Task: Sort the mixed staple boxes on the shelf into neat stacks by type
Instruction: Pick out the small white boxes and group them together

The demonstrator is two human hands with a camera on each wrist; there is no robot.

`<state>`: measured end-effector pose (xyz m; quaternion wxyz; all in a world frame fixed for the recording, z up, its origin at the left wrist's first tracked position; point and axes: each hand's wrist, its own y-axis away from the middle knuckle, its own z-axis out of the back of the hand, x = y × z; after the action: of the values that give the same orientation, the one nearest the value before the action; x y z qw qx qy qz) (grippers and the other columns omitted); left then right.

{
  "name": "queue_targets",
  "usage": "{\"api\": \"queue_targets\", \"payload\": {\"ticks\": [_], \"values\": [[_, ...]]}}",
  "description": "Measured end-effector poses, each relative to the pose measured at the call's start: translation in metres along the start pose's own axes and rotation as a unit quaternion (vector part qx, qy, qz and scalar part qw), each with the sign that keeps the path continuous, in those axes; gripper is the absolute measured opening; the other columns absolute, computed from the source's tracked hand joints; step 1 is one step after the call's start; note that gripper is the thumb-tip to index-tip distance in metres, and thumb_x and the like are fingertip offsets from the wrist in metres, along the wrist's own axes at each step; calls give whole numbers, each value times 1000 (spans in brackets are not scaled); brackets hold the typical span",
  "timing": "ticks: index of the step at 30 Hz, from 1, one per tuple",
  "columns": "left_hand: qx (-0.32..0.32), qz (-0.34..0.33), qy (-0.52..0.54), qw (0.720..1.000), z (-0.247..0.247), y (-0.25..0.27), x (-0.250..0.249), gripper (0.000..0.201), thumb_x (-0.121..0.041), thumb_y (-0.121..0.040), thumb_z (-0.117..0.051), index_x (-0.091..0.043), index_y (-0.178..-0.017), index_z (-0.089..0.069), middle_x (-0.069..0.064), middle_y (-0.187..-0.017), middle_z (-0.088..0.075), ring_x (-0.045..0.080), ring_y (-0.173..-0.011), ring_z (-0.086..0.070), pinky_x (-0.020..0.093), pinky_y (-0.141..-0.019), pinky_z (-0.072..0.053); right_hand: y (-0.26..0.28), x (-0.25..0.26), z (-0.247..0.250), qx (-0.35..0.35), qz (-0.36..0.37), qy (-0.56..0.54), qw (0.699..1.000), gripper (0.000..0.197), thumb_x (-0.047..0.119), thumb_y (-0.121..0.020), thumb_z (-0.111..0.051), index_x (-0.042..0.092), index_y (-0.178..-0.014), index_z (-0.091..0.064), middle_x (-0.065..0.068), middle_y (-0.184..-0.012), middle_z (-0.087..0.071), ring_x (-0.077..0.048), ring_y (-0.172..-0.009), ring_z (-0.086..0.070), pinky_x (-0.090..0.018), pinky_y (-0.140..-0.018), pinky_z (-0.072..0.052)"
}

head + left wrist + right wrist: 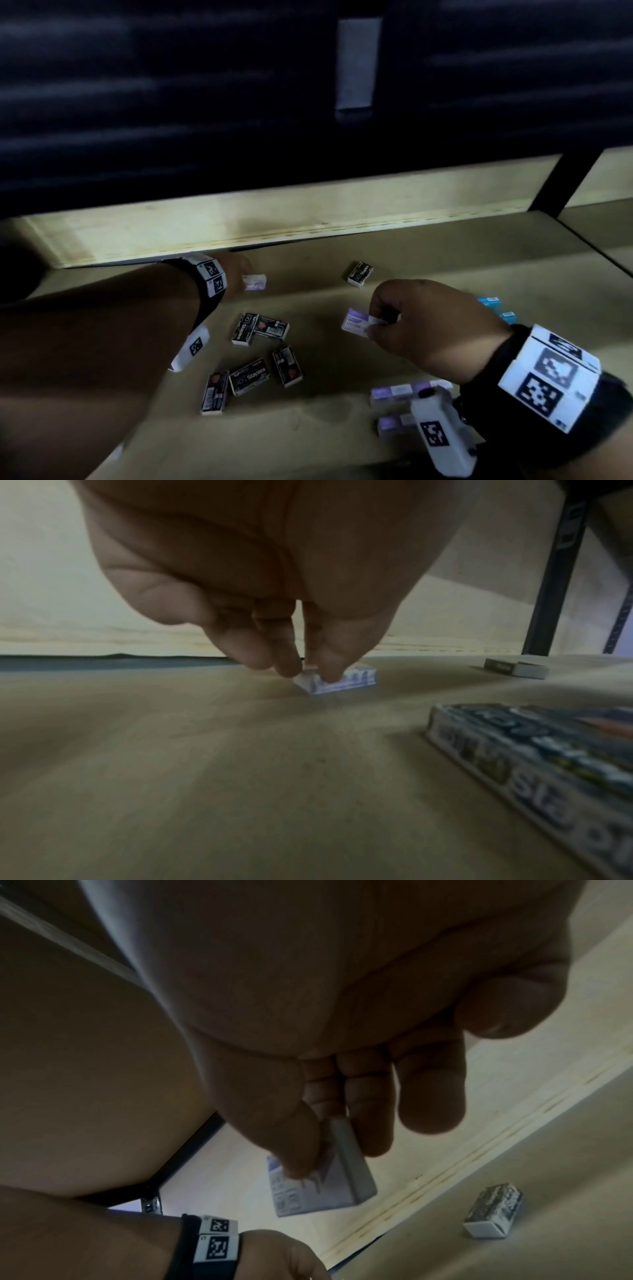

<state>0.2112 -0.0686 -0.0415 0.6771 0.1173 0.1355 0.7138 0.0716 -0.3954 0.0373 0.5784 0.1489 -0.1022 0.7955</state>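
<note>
Head view: a person is working at a wide tan shelf (445, 240), sorting staple boxes scattered across it under dim light. Largest of the loose groups, five black boxes (250, 377) are lying at odd angles near the middle, two of them touching, with a sixth black box (360, 274) sitting well apart toward the back. Purple boxes (400, 392) are gathering in a low cluster at the front right, partly hidden behind the wrist rig, and blue boxes (496, 308) are showing just beyond the right hand.

That right hand (421, 325) is pinching a purple box (354, 320) by one end between thumb and fingers, holding it clear of the shelf. The left hand (236, 274) is reaching toward the back, its fingertips (329, 674) closing round a small purple box (342, 683) that is resting on the shelf; the left wrist view shows the thumb and fingers on its sides.

Risks are stacking up alongside the boxes. An end-only grip on the raised box is likely leaving it free to swing or slip, and a drop could scatter the black ones below. The outstretched left forearm is passing close over the black group and could nudge it. Poor light and similar pale faces could also be inviting a misread type.
</note>
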Motion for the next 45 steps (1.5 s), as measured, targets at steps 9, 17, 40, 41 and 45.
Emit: {"api": "queue_targets", "payload": {"ticks": [9, 17, 40, 41, 45], "values": [[-9, -42, -4, 999, -2, -6, -7, 16, -4, -98, -55, -4, -111, -65, 10, -124, -57, 26, -100, -58, 29, -79, -46, 0, 0, -3, 2, 0, -5, 1000, 18, 50, -76, -68, 35, -83, -61, 14, -79, -61, -4, -75, -55, -22, -59, -39], [25, -1, -23, 999, 2, 3, -17, 54, -66, -77, -69, -24, -45, -58, -14, -45, -53, -2, -38, -47, 22, -37, -31, 1, -1, -1, 5, 8, -8, 1000, 17, 49, -78, -68, 34, -81, -60, 14, -79, -60, -3, -74, -53, -14, -55, -32], [-21, -51, -17, 998, 25, 51, -15, 29, -36, -98, -53, -24, -118, -69, -5, -124, -64, 16, -112, -60, 24, -87, -43, 4, -25, 5, -7, -40, -38, 998, 13, 45, -76, -69, 34, -76, -62, 12, -73, -66, 0, -68, -58, -22, -58, -43], [-35, -65, 18, 997, 24, 56, -18, 23, -37, -95, -57, -30, -112, -71, -7, -121, -65, 14, -109, -60, 23, -85, -42, 4, -26, 6, -6, -43, -35, 998, 12, 44, -77, -69, 34, -75, -62, 12, -72, -65, 0, -67, -58, -21, -56, -40], [-35, -108, 105, 988, 18, 76, -38, 15, -36, -88, -61, -38, -99, -72, -14, -108, -68, 7, -95, -62, 24, -83, -47, 7, -33, 13, 1, -59, -35, 998, 10, 41, -78, -69, 33, -76, -64, 12, -69, -65, 3, -57, -56, -13, -45, -32]]}}
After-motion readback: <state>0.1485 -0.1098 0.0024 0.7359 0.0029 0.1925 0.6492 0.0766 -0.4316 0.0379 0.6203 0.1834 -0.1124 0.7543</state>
